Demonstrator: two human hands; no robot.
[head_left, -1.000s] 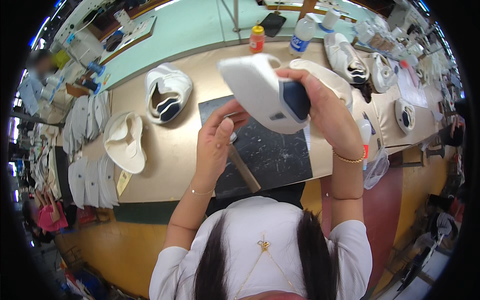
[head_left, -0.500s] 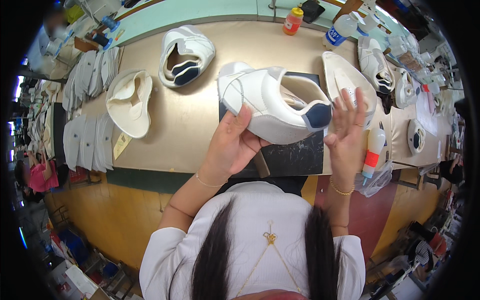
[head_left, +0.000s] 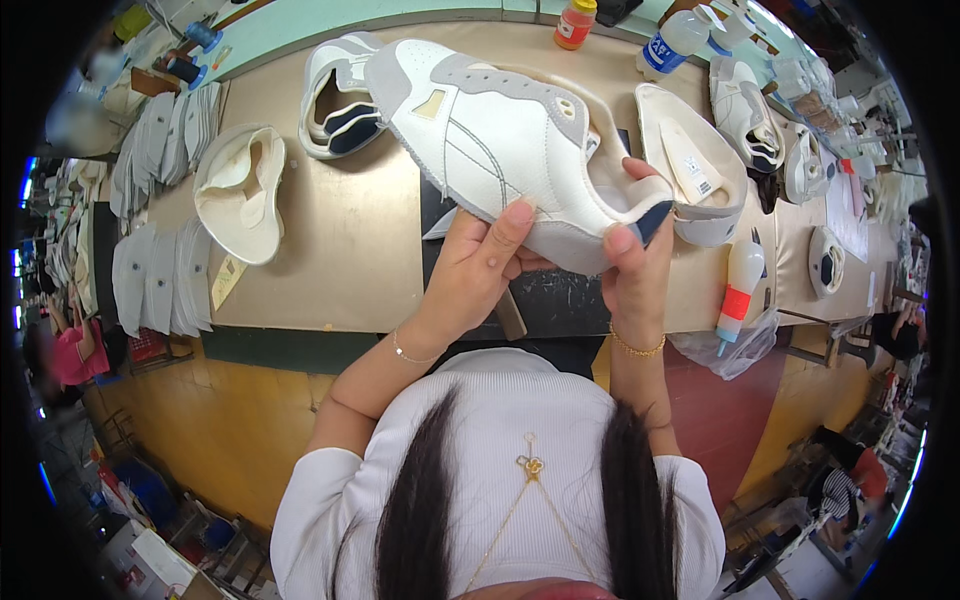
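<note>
1. We pinch the shoe (head_left: 500, 135) by its side in our left hand (head_left: 475, 268).
2. Our right hand (head_left: 638, 285) pinches its heel.
3. Shoe's up in our grip, mat (head_left: 565, 310) below.
4. Bottle (head_left: 740, 280): right of our grip.

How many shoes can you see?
7: the held white shoe, a second shoe behind its toe, a cream shoe at left, a cream-lined shoe right of the held heel, three far right: upper one, middle one, lower one. Others may be hidden.
</note>
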